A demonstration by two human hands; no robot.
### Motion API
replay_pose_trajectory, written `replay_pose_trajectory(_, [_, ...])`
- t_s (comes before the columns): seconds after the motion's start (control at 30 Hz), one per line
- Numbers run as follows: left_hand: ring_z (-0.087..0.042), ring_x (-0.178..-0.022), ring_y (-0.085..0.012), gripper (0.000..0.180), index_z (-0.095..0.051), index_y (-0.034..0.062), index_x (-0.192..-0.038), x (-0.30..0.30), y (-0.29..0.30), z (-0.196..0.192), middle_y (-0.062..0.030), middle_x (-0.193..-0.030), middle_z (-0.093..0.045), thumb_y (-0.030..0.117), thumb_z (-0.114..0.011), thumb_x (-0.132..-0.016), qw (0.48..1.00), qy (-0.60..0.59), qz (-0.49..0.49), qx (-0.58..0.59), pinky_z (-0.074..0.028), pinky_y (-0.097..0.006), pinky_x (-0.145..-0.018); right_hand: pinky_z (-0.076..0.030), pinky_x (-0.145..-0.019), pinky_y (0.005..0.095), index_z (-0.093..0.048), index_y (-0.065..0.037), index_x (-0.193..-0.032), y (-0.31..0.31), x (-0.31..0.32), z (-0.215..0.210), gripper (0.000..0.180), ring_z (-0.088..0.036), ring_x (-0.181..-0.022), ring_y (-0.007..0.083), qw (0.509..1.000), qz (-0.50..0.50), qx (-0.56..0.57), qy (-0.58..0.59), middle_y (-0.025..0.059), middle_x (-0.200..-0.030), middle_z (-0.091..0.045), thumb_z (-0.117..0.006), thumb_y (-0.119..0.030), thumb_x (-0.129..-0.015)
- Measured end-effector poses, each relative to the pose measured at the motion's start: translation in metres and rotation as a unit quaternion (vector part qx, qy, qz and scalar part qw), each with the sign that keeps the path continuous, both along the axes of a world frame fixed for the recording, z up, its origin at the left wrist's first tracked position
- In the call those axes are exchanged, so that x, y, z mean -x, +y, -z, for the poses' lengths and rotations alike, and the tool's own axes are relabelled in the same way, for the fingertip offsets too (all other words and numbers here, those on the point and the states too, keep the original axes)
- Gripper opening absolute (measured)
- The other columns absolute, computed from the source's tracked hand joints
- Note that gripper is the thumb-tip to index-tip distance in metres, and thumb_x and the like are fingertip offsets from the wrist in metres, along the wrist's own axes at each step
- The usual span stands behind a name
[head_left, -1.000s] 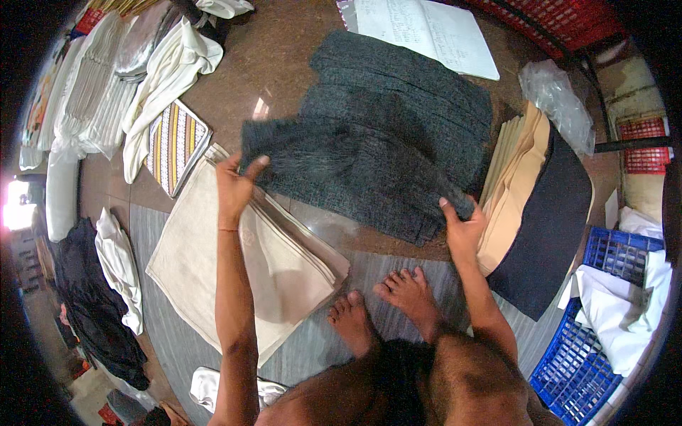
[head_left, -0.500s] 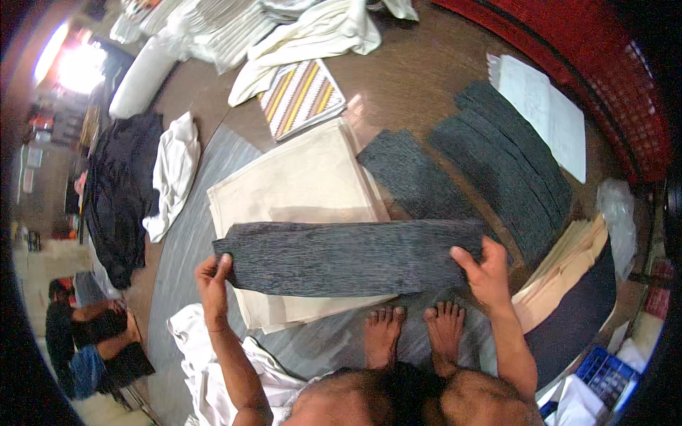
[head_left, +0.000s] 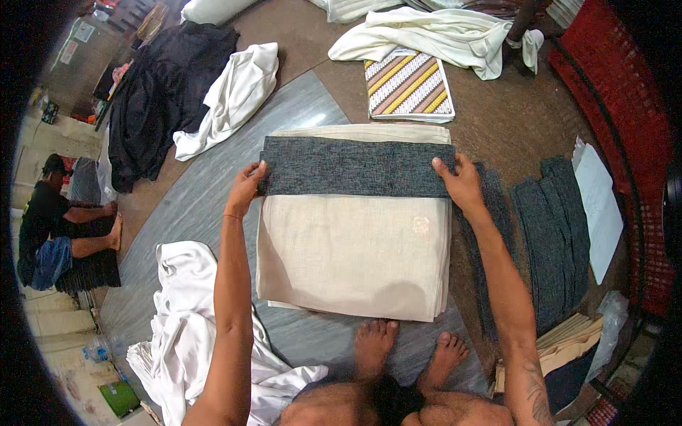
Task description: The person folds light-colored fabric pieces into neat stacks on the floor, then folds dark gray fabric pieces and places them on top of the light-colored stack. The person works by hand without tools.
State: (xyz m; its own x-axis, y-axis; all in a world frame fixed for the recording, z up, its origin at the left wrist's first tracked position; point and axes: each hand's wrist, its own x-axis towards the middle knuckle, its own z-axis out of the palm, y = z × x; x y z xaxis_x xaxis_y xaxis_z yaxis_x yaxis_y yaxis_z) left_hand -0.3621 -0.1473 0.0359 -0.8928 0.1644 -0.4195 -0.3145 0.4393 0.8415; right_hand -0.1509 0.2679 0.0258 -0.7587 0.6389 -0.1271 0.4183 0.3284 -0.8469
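A dark grey, folded strip of woven cloth stretches level between my two hands. My left hand pinches its left end, thumb on top. At the right end, my right hand grips the cloth the same way. Under the strip lies a stack of cream cloth, squared up in front of my feet, and the strip crosses its far part. Whether the strip rests on the stack or hovers just over it, I cannot tell. More dark grey folded cloths lie in piles to the right.
A stripe-patterned book lies beyond the stack, near a crumpled off-white cloth. Black cloth and white fabric lie far left; more white fabric is near left. Paper and a red perforated panel stand right. Another person sits left.
My hands have carried the dark strip away from me, from the near part of the cream stack to its far part. The head view has turned, and the stack now appears straight.
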Motion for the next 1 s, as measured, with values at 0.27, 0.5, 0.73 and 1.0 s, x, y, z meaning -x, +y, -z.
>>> replay_pose_trajectory(0.27, [-0.061,-0.088,-0.0192,0.050,-0.057,0.0005,-0.118,0.032,0.026,0.006,-0.0112,-0.100,-0.065,0.022,-0.078,-0.078,0.985,0.154,0.055,0.047,-0.047,-0.031,-0.080,-0.048,-0.086,0.0422,-0.046,0.000,-0.127,0.010,0.005,0.021,0.073,-0.063,-0.097,0.0354,0.999,0.017,-0.016,0.023,0.0217,-0.107,-0.064,-0.080,-0.037,-0.073])
replay_pose_trajectory(0.5, [-0.023,-0.140,-0.0417,0.107,-0.027,0.0102,-0.147,-0.043,0.108,-0.057,-0.0211,-0.152,-0.022,0.041,-0.083,-0.061,0.730,0.389,0.484,0.284,-0.015,-0.052,-0.116,-0.031,-0.105,0.0526,-0.040,-0.011,-0.137,-0.014,0.010,-0.034,0.095,-0.040,-0.127,0.0345,0.891,-0.327,-0.308,0.067,0.0178,-0.133,-0.045,-0.086,-0.030,-0.056])
replay_pose_trajectory(0.73, [-0.030,-0.136,-0.0377,0.120,-0.018,0.0131,-0.149,-0.020,0.147,-0.043,-0.0180,-0.144,-0.034,0.035,-0.084,-0.051,0.694,0.340,0.532,0.346,-0.019,-0.056,-0.114,-0.028,-0.106,0.0559,-0.035,-0.014,-0.143,-0.031,0.052,-0.033,0.105,-0.037,-0.129,0.0337,0.843,-0.406,-0.338,-0.105,0.0172,-0.135,-0.042,-0.083,-0.038,-0.053])
replay_pose_trajectory(1.0, [-0.040,-0.124,-0.0322,0.118,-0.030,0.0135,-0.143,0.024,0.102,-0.052,-0.0119,-0.126,-0.045,0.042,-0.086,-0.043,0.677,0.301,0.541,0.399,-0.025,-0.056,-0.110,-0.035,-0.100,0.0559,-0.035,-0.010,-0.142,-0.008,0.042,-0.036,0.106,-0.045,-0.118,0.0342,0.846,-0.405,-0.321,-0.126,0.0179,-0.123,-0.047,-0.082,-0.037,-0.051])
